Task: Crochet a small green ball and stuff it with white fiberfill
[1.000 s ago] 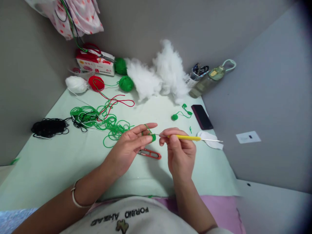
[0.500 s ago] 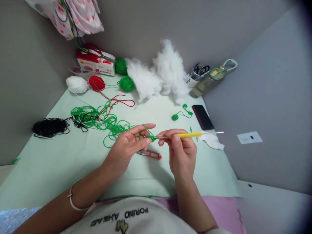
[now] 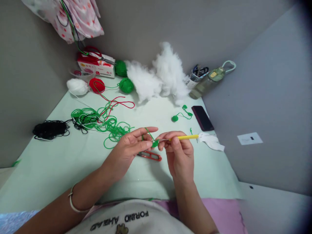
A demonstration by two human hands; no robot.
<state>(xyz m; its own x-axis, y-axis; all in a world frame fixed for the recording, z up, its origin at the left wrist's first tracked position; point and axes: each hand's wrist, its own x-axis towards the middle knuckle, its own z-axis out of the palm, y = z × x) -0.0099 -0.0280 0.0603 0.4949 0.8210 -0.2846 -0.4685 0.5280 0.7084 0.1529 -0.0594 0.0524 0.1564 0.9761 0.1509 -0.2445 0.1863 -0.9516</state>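
Between thumb and fingers, my left hand pinches a small piece of green crochet work. Green yarn runs up from the piece over its raised index finger. My right hand grips a crochet hook by its yellow handle. The hook's thin metal end reaches left into the crochet piece. Beneath my hands, orange-handled thread snips lie on the table, their blade end partly covered by my left hand. A tangle of green yarn spreads just beyond my left hand.
Black yarn lies at the left. White, red and green yarn balls stand at the back near a tissue box. White stuffing is heaped at the wall. Rightward are a bottle, a phone and a crumpled tissue.
The hook has shifted left, its tip now showing past the crochet piece beside my left fingers. My right hand has moved slightly left, and more of the green piece shows.
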